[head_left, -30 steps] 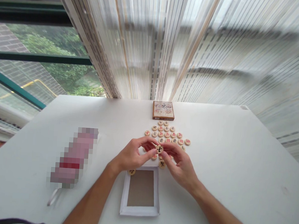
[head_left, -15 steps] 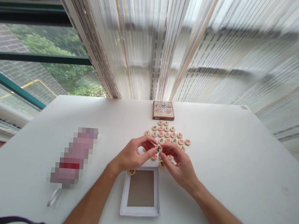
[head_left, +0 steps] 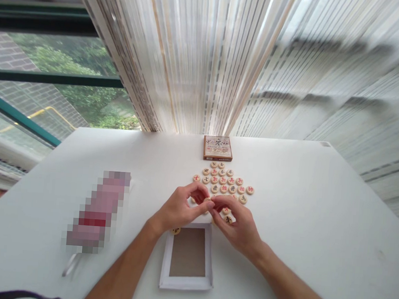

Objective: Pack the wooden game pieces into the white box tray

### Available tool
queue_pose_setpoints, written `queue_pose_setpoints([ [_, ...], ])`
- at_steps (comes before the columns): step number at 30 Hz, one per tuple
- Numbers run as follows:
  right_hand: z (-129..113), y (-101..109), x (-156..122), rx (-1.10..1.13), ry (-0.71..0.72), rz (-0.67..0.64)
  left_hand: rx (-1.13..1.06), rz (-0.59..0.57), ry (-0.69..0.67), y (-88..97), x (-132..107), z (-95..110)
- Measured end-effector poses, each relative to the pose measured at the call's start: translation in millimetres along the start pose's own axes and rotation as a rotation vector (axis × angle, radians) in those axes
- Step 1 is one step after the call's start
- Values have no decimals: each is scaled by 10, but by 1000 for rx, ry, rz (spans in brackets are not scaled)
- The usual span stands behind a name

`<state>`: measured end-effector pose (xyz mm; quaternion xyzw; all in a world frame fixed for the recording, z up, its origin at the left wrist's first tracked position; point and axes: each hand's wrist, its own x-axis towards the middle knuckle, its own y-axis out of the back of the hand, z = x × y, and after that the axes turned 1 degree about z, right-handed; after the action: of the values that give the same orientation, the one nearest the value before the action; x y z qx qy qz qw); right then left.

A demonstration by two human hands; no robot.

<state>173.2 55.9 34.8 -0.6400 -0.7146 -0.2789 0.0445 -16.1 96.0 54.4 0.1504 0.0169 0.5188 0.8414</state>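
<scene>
My left hand [head_left: 181, 207] and my right hand [head_left: 240, 220] meet fingertip to fingertip above the table. Between them is a round wooden Chinese chess piece [head_left: 208, 199], pinched by both and mostly covered by the fingers. Its written face barely shows. Under and beyond my hands lie several more pieces in rows, such as a red-marked one [head_left: 250, 190] at the right end and a black-marked one [head_left: 228, 220] by my right fingers. Below my left wrist, another piece [head_left: 176, 230] rests at the corner of a shallow white box tray [head_left: 165, 261].
A printed Chinese chess box [head_left: 218, 148] lies at the far edge of the white table [head_left: 305, 207]. On the left is a pixelated pink object [head_left: 99, 211] with a pale strap. A striped curtain [head_left: 198, 67] and a window [head_left: 62, 58] stand behind the table.
The held piece has turned, so its black character no longer faces me. My right fingers have moved slightly left, closer against my left fingertips.
</scene>
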Motion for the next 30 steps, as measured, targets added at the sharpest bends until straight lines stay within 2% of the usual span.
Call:
queue_pose_setpoints([
  [11,40,1,-3,-9,-50,-13,-20,9,55,12,10,2],
  [20,35,16,25,25,-93,7,-10,3,52,28,9,26],
  [25,50,11,28,30,-101,25,-4,-37,69,28,-5,-1],
  [30,57,23,19,44,-127,17,13,-34,34,29,-10,-7],
])
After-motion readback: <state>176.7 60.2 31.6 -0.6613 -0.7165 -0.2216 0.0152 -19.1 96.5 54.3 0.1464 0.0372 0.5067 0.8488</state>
